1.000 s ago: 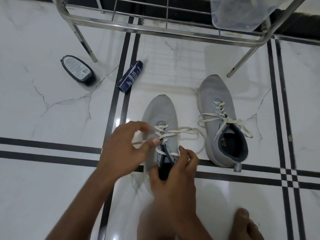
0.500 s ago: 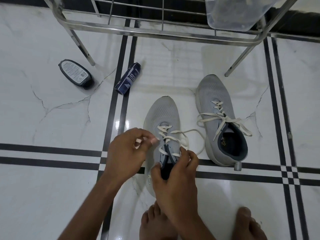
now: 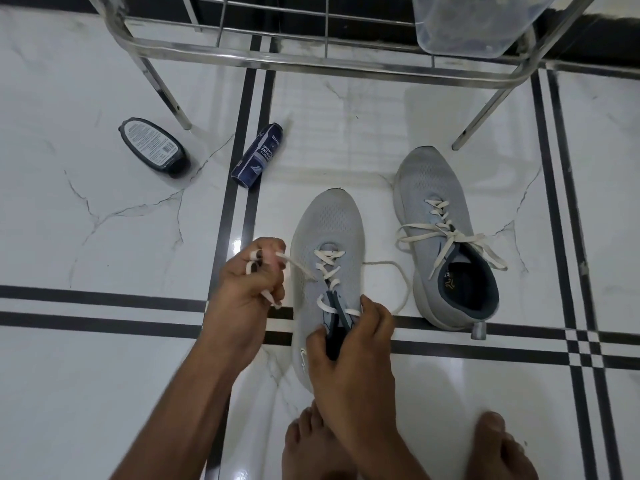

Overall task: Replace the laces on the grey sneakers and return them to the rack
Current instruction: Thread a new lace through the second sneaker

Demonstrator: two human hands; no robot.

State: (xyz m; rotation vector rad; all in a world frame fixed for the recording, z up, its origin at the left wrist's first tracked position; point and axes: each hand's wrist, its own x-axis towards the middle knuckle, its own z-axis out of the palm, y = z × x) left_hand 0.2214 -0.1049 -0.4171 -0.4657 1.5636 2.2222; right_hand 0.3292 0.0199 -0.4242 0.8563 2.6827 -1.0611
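The lace (image 3: 330,271) is a flat, soft, off-white cord that looks limp and light; it will bend wherever it is pinched and carries no push, so it is best taken near its stiff tip and drawn through the eyelets under tension. It is crossed through several eyelets of the near sneaker (image 3: 327,258), which stands on the floor (image 3: 86,375) in the middle of the view, toe toward the rack (image 3: 311,60). One end runs left and taut into the left hand (image 3: 249,285), whose grip is closed around it, with a turn or two wound over the fingers; the other end lies slack in a loop on the floor between the two shoes. The right hand (image 3: 349,351) pinches the dark tongue and collar at the shoe's opening, fingers closed on it, steadying the shoe against the pull. The mesh upper looks pliable and the shoe light, so it would likely slide on the glossy tile if not held; the collar or heel seems the firm place to hold it. The far sneaker (image 3: 446,237) stands just right, already laced, ends untied and splayed. A can (image 3: 258,155) and a dark bottle (image 3: 154,147) lie farther left, near the rack's leg, and a clear tub (image 3: 481,22) sits on the rack.
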